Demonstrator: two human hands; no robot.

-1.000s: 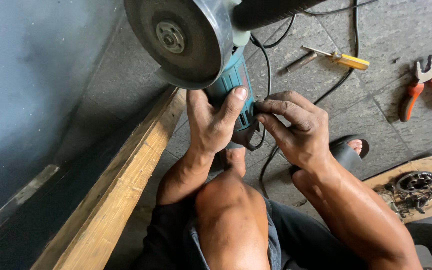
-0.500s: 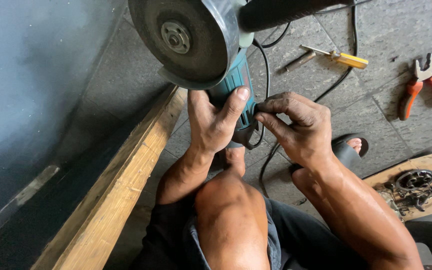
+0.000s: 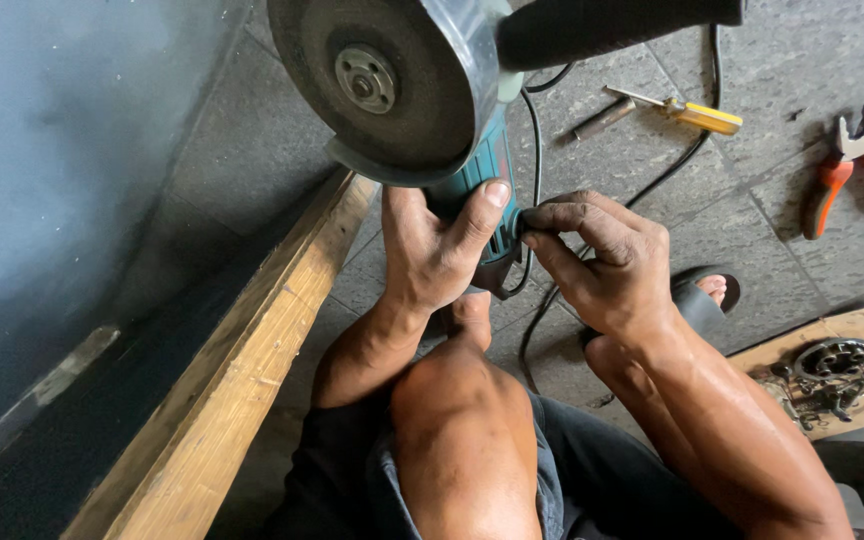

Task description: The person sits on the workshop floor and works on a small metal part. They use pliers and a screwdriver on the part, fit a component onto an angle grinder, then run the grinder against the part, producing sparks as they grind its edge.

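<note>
A person sits on a grey stone floor point(image 3: 652, 150) and holds an angle grinder point(image 3: 422, 110) up in front of the raised knee, disc facing the camera. The step in hand looks like setting or checking something on the grinder's body rather than cutting: the disc touches nothing. The left hand point(image 3: 432, 255) wraps the teal body just below the disc, its grip closed firmly around the housing with the thumb laid up along the side. The right hand point(image 3: 607, 260) meets the grinder on its right side, its grip pressed together, thumb and forefinger pinching a small part at the housing; what that part is cannot be told, as the fingertips hide it. Any next move would seem to call for a steady left hold while the right fingertips work finely. The grinder has a round, dark, worn grinding disc point(image 3: 367, 80) with a metal centre nut, a grey metal guard curving round its right edge, and a black side handle pointing right. A black cord point(image 3: 532, 130) trails from the grinder across the floor. Left of the grinder runs a long wooden plank point(image 3: 242, 370) beside a dark blue wall. Well to the grinder's right lie a yellow-handled screwdriver point(image 3: 697, 115) and orange-handled pliers point(image 3: 852, 165).
</note>
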